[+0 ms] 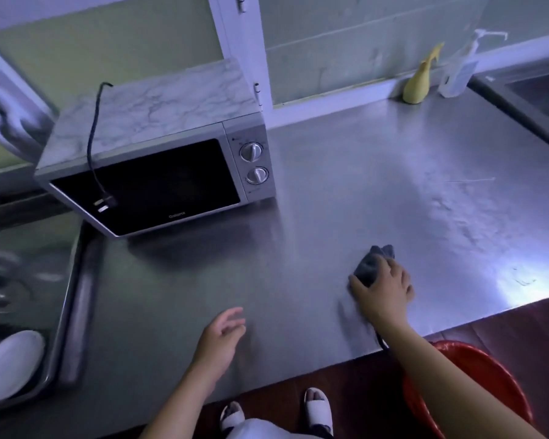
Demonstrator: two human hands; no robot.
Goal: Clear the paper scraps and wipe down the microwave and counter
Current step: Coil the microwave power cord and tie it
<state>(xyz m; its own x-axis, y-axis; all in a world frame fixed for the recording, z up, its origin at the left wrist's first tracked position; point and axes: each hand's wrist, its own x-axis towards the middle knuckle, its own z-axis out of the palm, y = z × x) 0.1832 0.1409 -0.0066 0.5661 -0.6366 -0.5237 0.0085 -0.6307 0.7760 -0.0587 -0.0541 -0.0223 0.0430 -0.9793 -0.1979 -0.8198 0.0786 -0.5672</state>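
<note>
R grip (384,288) atop cloth (369,264), counter (346,185) front.

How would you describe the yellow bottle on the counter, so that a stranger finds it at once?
Follow the steel counter to its far right end, against the wall beside the sink. Two bottles stand there; the yellow bottle is the left one, opaque with a tapering neck, while the pump bottle next to it is clear.
</note>
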